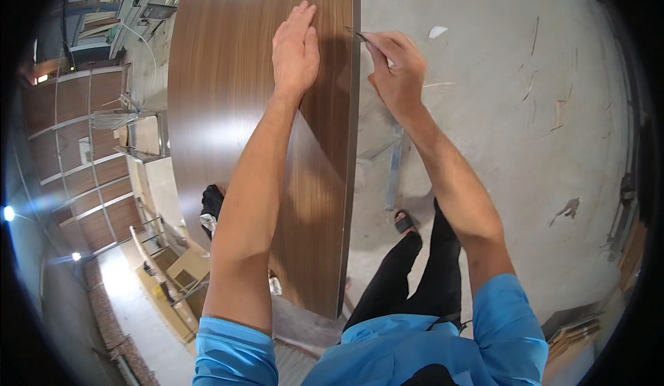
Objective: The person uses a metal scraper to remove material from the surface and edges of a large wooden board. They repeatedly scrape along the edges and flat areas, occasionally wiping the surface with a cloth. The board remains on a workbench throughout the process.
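A long brown wood-grain panel (207, 75) lies in front of me, its dark right edge running away from my body. My left hand (296, 54) rests flat on its top, fingers stretched forward and holding nothing. Just past the right edge, my right hand (398, 68) is closed in a pinch around a thin, dark, pointed tool (359, 36). The tool's tip reaches over the panel's edge; whether it touches the surface I cannot tell. Its exact kind is too small to make out.
A black bundle (211, 203) sits at the panel's left edge, and a small crumpled white piece (275, 284) near its close end. Metal legs (394, 168) stand under the right side. Wood scraps (559, 113) lie on the concrete floor (498, 144). Shelving with boards (173, 275) stands left.
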{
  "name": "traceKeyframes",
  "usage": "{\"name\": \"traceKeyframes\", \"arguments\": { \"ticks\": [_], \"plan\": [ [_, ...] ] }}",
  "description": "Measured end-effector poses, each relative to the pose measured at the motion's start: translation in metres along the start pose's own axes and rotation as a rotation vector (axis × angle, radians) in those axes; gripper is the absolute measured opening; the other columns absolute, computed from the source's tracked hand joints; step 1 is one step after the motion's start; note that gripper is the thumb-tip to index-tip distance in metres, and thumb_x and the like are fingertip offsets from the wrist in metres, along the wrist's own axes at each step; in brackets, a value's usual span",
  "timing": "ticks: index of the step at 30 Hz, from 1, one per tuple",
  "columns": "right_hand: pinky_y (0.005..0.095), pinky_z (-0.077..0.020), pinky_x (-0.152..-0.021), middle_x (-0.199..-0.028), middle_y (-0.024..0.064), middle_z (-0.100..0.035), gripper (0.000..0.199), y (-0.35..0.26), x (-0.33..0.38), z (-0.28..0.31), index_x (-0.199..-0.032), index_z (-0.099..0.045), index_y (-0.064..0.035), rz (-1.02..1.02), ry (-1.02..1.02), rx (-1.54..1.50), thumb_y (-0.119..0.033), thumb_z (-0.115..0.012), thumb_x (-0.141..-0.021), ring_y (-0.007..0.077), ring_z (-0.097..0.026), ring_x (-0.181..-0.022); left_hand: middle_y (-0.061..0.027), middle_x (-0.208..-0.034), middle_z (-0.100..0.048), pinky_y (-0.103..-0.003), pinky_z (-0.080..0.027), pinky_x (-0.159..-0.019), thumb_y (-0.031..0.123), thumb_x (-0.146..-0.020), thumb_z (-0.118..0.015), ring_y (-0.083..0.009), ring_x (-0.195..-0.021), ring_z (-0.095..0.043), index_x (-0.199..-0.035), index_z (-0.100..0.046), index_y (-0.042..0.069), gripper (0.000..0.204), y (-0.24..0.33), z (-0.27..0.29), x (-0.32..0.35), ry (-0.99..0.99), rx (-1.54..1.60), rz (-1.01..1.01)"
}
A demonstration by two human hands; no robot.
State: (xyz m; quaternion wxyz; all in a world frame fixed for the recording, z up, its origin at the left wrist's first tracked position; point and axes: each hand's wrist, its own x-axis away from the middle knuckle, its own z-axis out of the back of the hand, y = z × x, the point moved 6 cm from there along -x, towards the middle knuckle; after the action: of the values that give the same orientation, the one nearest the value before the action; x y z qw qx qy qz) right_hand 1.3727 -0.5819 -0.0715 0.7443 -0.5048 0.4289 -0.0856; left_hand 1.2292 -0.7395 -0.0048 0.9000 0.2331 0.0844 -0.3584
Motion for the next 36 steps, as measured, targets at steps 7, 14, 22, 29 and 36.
{"name": "traceKeyframes", "arguments": {
  "ticks": [7,14,22,29,36],
  "plan": [
    [0.0417,-0.0583,-0.085,-0.111,0.0041,-0.077,0.036,-0.109,0.114,0.052,-0.121,-0.079,-0.0104,0.238,-0.423,-0.091,-0.014,-0.077,-0.086,0.0241,-0.072,-0.101,-0.0222,-0.162,-0.051,-0.053,-0.029,-0.129,0.012,-0.109,-0.048,-0.0411,-0.155,-0.042,-0.150,-0.059,0.000,0.044,0.002,0.006,0.007,0.088,-0.071,0.138],
    [0.0473,-0.0565,-0.082,-0.106,0.0141,-0.074,0.028,-0.015,-0.041,0.035,-0.117,-0.077,-0.0046,0.158,-0.195,0.099,-0.003,-0.065,-0.092,0.0352,-0.070,-0.096,-0.0224,-0.161,-0.052,-0.054,-0.029,-0.128,0.007,-0.107,-0.050,-0.0420,-0.155,-0.042,-0.151,-0.056,-0.001,0.045,0.001,0.006,0.006,0.108,-0.212,0.205],
    [0.0447,-0.0561,-0.078,-0.096,0.0101,-0.076,0.021,0.131,-0.224,-0.074,-0.108,-0.083,-0.0134,0.197,0.040,0.218,-0.006,-0.070,-0.093,0.0327,-0.070,-0.096,-0.0220,-0.163,-0.051,-0.056,-0.030,-0.126,-0.001,-0.103,-0.051,-0.0427,-0.153,-0.043,-0.151,-0.056,0.000,0.048,0.006,0.011,0.004,0.097,-0.143,0.203],
    [0.0445,-0.0535,-0.095,-0.122,0.0117,-0.074,0.017,0.017,-0.045,0.004,-0.115,-0.074,-0.0072,-0.079,-0.536,-0.485,-0.009,-0.066,-0.099,0.0278,-0.067,-0.116,-0.0211,-0.164,-0.049,-0.056,-0.030,-0.127,-0.001,-0.104,-0.050,-0.0416,-0.155,-0.041,-0.151,-0.055,-0.001,0.048,0.006,0.012,0.003,0.076,-0.167,0.244],
    [0.0470,-0.0548,-0.077,-0.094,0.0119,-0.075,0.019,0.105,-0.242,-0.045,-0.108,-0.079,-0.0095,0.225,-0.168,0.299,-0.005,-0.066,-0.094,0.0353,-0.070,-0.087,-0.0199,-0.164,-0.050,-0.055,-0.030,-0.127,0.001,-0.105,-0.049,-0.0425,-0.155,-0.040,-0.152,-0.056,0.000,0.048,0.008,0.015,0.000,0.051,-0.187,0.272]
  ]
}}
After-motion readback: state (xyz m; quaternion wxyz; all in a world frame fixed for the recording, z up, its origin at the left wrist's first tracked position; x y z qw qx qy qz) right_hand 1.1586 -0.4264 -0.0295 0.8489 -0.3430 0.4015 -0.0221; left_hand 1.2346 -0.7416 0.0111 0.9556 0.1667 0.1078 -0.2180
